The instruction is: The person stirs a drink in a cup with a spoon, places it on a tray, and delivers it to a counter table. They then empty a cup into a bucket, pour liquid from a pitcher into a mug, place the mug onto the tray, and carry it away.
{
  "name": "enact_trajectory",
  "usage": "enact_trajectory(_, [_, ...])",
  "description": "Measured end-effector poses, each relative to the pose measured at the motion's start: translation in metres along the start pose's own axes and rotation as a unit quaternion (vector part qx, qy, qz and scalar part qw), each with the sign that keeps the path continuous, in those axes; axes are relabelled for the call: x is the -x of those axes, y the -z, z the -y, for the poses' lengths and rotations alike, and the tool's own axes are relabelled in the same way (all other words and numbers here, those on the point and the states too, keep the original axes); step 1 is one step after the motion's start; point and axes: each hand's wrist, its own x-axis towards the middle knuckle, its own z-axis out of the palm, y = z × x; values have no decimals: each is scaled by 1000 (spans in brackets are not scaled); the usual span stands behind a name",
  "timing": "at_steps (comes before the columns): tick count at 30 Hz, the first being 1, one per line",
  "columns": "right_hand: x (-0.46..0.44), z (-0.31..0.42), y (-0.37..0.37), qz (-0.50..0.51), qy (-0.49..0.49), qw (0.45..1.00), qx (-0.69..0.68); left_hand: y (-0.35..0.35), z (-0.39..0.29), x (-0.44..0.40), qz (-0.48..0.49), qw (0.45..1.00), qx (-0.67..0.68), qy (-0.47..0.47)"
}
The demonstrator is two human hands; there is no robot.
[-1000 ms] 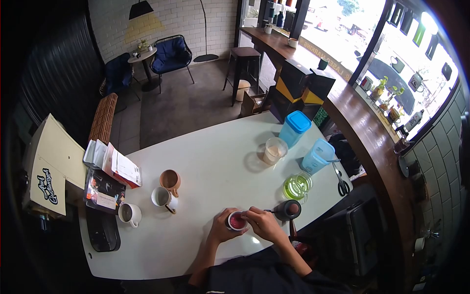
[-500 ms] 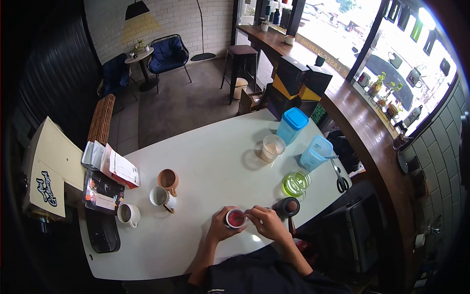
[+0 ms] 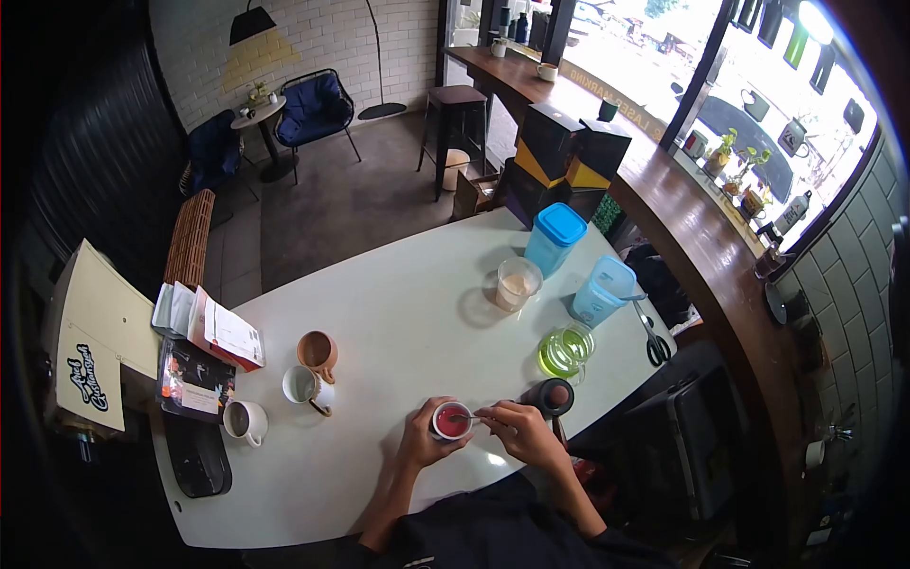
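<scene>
My left hand (image 3: 424, 438) is wrapped around a small white cup (image 3: 439, 432) of red liquid at the front of the white table. Between the fingers of my right hand (image 3: 521, 432) is the handle of a spoon (image 3: 466, 416); its other end dips into the red liquid, so the bowl is hidden. Just beyond my right hand stands a dark round container (image 3: 550, 397) with a brown top. A glass jug (image 3: 566, 352) holding green liquid is behind it.
On the left are a brown mug (image 3: 317, 350), a white mug (image 3: 301, 384) and another white mug (image 3: 245, 422). Farther back stand a clear plastic cup (image 3: 518, 284), a lidded blue container (image 3: 555, 239) and an open blue container (image 3: 604, 290). Scissors (image 3: 655, 343) lie at the right edge.
The spoon has shifted within the cup, with the right hand staying close beside it. The whole view has moved slightly, while the left hand keeps its hold on the cup.
</scene>
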Motion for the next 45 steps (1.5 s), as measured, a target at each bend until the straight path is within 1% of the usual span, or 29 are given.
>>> enact_trajectory(2, [1, -2, -1, -5, 4, 1000, 17, 1, -3, -3, 4, 1000, -5, -6])
enact_trajectory(4, [2, -6, -4, -13, 5, 1000, 16, 1, -4, -6, 14, 998, -42, -50])
enact_trajectory(7, [2, -12, -8, -25, 4, 999, 20, 1, -4, -14, 19, 994, -73, -75])
enact_trajectory(9, [3, -13, -10, -29, 3, 999, 26, 2, -6, -19, 23, 994, -78, -78])
enact_trajectory(10, [3, -13, -11, -29, -14, 999, 30, 3, -7, -20, 26, 993, -83, -82])
enact_trajectory(11, [3, -13, -11, -28, -31, 999, 33, 2, -6, -22, 25, 993, -83, -82])
enact_trajectory(18, [3, -17, -16, -61, -27, 997, 36, 1, -7, -29, 36, 993, -76, -88])
enact_trajectory(23, [4, -14, -17, -75, -42, 995, 39, -2, -5, -30, 45, 993, -71, -88])
enact_trajectory(27, [5, -18, -19, -61, -53, 996, 46, -5, -1, -28, 28, 997, -39, -62])
enact_trajectory(29, [6, -22, -23, -72, -26, 996, 37, -6, 0, -27, 25, 998, -24, -48])
enact_trajectory(33, [5, -17, -25, -63, -29, 997, 36, -5, 2, -26, 26, 999, -13, -28])
enact_trajectory(37, [3, -19, -27, -78, -21, 997, 20, -5, 3, -25, 22, 1000, -5, -14])
enact_trajectory(41, [-1, -18, -27, -101, -6, 995, 27, -4, 3, -25, 16, 1000, -7, -15])
enact_trajectory(43, [-1, -17, -26, -99, -10, 995, 32, -3, 1, -26, 10, 997, -61, -40])
enact_trajectory(45, [0, -17, -26, -97, -15, 994, 37, -3, 3, -27, 10, 997, -62, -47])
